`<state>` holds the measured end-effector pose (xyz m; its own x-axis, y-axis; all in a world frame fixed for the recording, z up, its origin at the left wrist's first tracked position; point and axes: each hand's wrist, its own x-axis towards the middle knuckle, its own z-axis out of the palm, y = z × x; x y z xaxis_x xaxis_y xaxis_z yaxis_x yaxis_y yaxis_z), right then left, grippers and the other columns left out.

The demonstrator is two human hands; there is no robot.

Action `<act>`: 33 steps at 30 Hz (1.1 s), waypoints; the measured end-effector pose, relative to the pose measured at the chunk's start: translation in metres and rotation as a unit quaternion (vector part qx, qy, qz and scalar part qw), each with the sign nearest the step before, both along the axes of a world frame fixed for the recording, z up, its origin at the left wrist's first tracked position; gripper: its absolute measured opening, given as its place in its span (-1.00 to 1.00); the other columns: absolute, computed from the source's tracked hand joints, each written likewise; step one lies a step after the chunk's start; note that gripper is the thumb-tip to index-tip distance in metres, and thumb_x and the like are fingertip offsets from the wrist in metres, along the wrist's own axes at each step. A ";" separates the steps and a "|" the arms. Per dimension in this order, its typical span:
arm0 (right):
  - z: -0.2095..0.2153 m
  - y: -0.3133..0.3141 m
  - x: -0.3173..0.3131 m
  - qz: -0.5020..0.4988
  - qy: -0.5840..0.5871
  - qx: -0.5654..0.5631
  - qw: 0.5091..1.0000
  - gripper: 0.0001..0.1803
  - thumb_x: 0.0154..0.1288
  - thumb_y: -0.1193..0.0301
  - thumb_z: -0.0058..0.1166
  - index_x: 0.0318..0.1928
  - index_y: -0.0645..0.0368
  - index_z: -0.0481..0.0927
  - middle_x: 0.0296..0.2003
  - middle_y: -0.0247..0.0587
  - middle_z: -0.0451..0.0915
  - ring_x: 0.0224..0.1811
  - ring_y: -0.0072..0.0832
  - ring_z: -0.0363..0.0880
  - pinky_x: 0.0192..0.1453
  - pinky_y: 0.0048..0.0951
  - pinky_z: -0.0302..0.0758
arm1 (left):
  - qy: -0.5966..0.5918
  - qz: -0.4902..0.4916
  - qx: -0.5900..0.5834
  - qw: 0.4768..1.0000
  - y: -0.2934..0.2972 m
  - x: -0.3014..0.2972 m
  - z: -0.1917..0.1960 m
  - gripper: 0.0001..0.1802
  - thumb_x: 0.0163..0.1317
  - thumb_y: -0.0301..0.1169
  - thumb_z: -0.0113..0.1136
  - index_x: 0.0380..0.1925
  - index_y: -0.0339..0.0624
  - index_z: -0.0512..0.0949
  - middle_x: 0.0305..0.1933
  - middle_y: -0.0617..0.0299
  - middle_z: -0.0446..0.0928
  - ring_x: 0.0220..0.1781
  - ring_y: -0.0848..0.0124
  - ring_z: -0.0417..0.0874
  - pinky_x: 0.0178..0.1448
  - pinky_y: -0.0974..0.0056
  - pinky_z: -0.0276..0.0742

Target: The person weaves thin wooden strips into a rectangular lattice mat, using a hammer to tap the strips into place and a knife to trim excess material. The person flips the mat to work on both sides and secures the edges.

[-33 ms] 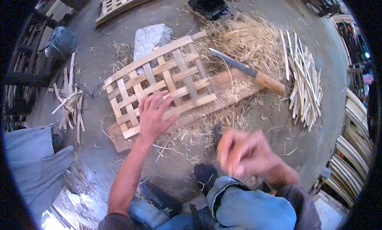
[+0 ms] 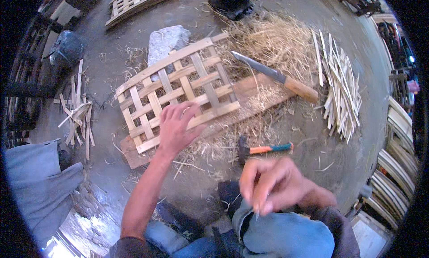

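Nothing has shifted since the earlier frame: my left hand [image 2: 176, 126] lies spread flat, pressing the near edge of the pale woven bamboo-strip lattice panel [image 2: 178, 90], which sits on a brown wooden board [image 2: 250, 95] just ahead of me. My right hand [image 2: 272, 184], blurred above my knee, seems to pinch something thin; I cannot tell what. I judge the lattice light, springy and splintery, best gripped at its thicker rim strips.

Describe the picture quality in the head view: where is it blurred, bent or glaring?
Head view: the right hand is smeared by motion blur, while the left hand on the woven bamboo panel is sharp; fisheye bending curves the slats and darkens the rim; soft daylight, with a bright glare patch on the floor at lower left.
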<state>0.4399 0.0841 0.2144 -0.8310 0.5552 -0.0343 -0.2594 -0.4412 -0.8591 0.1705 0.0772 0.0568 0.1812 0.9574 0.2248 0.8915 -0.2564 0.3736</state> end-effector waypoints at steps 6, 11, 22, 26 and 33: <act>0.036 -0.029 0.003 0.115 0.148 -0.063 0.980 -0.85 0.14 0.44 0.38 -0.27 0.19 0.74 -0.21 -0.11 0.57 -0.19 -0.37 0.56 -0.06 -0.38 0.48 | -0.041 -0.003 0.001 0.999 0.040 0.077 -0.007 -0.38 -0.04 -0.06 0.45 0.04 -0.01 0.57 0.03 0.25 0.54 0.10 0.24 0.50 0.20 0.11 0.36; 0.034 -0.046 -0.008 0.116 0.256 -0.100 0.954 -0.89 0.14 0.51 0.36 -0.29 0.23 0.73 -0.21 -0.13 0.55 -0.19 -0.41 0.54 -0.11 -0.41 0.48 | -0.052 0.005 -0.009 0.999 0.042 0.084 -0.021 -0.52 0.00 -0.21 0.44 -0.05 -0.06 0.59 -0.02 0.24 0.54 0.10 0.22 0.50 0.16 0.09 0.41; 0.012 -0.010 -0.003 0.205 0.162 -0.080 0.962 -0.80 0.19 0.39 0.36 -0.21 0.17 0.69 -0.19 -0.18 0.56 -0.17 -0.44 0.56 -0.10 -0.45 0.49 | -0.157 0.042 0.007 0.987 0.037 0.082 -0.036 -0.62 0.01 -0.29 0.40 -0.14 -0.09 0.60 -0.12 0.19 0.52 -0.02 0.15 0.50 0.07 0.07 0.42; -0.080 0.049 0.007 -0.197 -0.353 0.154 0.901 -0.79 0.23 0.39 0.22 -0.20 0.28 0.66 -0.36 -0.22 0.69 -0.26 -0.52 0.64 -0.08 -0.43 0.55 | -0.171 0.059 0.016 0.983 0.039 0.091 -0.039 -0.64 0.02 -0.26 0.39 -0.16 -0.07 0.60 -0.13 0.20 0.51 -0.04 0.15 0.49 0.06 0.07 0.40; -0.173 0.093 0.010 -0.230 -0.453 0.277 0.816 -0.82 0.20 0.40 0.23 -0.25 0.25 0.68 -0.39 -0.23 0.69 -0.35 -0.53 0.61 -0.21 -0.46 0.52 | -0.154 0.071 0.005 0.986 0.042 0.098 -0.039 -0.68 0.04 -0.27 0.38 -0.19 -0.05 0.60 -0.14 0.22 0.50 -0.03 0.14 0.48 0.05 0.05 0.36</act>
